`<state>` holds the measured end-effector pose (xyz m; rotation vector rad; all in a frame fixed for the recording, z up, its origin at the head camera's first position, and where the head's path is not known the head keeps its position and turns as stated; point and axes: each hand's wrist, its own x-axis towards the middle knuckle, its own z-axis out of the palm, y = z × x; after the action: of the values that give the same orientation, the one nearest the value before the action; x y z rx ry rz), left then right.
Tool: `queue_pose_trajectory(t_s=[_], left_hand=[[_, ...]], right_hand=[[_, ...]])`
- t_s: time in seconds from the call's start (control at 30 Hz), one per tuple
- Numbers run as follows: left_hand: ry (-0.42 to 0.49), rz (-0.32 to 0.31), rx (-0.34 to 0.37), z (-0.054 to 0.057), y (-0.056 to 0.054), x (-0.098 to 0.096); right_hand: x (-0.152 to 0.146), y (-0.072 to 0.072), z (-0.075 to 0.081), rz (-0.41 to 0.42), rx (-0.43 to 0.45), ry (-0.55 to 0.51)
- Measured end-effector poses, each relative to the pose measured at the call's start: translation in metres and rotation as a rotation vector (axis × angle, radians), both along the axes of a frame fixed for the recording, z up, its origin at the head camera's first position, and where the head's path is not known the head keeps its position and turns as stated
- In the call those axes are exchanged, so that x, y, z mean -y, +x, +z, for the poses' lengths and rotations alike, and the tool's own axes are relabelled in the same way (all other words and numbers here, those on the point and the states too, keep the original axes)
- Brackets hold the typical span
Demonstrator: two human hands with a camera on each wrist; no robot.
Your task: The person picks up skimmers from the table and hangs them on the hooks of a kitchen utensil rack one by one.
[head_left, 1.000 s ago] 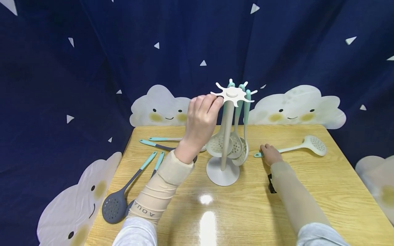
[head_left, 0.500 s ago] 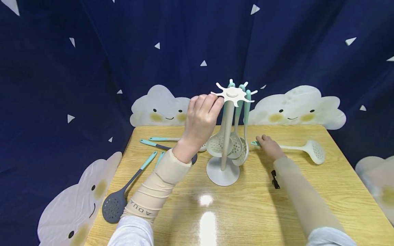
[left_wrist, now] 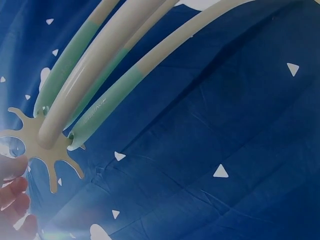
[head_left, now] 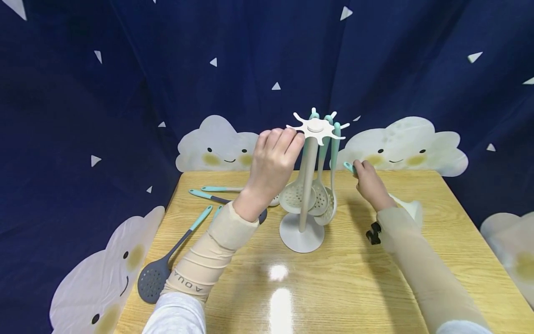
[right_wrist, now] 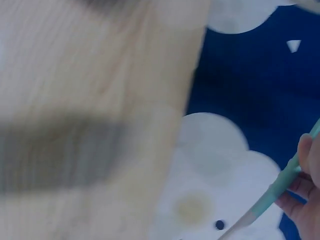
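My left hand (head_left: 275,162) grips the edge of the white hooked top of a utensil stand (head_left: 308,185); its fingers (left_wrist: 17,192) show beside a prong in the left wrist view. Three pale utensils with mint handles hang from the far and right hooks, among them a slotted ladle (head_left: 329,208). My right hand (head_left: 371,183) pinches the mint handle (right_wrist: 282,182) of a pale skimmer (head_left: 410,208), right of the stand. The handle end is raised, pointing up toward the stand, and the forearm partly hides the skimmer's head.
On the table's left lie a dark skimmer (head_left: 154,278) and several other mint-handled utensils, partly behind the left arm. A dark blue curtain (head_left: 267,55) with cloud cutouts (head_left: 400,144) stands behind the wooden table (head_left: 333,287).
My right hand has lifted the skimmer's handle off the table, up and away from me, and the skimmer has tilted. The left hand stays on the stand's top.
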<state>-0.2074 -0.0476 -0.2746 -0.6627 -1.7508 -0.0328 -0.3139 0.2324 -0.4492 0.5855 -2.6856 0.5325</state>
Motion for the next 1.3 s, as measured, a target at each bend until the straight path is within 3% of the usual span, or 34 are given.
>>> queue_pose_trajectory(t_s=[0.17, 0.37, 0.77, 1.3], left_hand=[[-0.011, 0.012, 0.005, 0.0, 0.001, 0.0], [-0.014, 0.02, 0.009, 0.001, 0.002, -0.001], [-0.011, 0.008, 0.012, 0.002, 0.003, -0.001], [-0.005, 0.006, 0.009, 0.002, 0.002, -0.001]], right_hand=[[0.009, 0.007, 0.022, -0.026, -0.016, -0.087], [0.021, 0.018, 0.051, -0.051, -0.104, -0.182], [0.042, 0.053, 0.104, -0.001, -0.234, -0.339], [0.064, 0.097, 0.146, 0.042, -0.264, -0.413]])
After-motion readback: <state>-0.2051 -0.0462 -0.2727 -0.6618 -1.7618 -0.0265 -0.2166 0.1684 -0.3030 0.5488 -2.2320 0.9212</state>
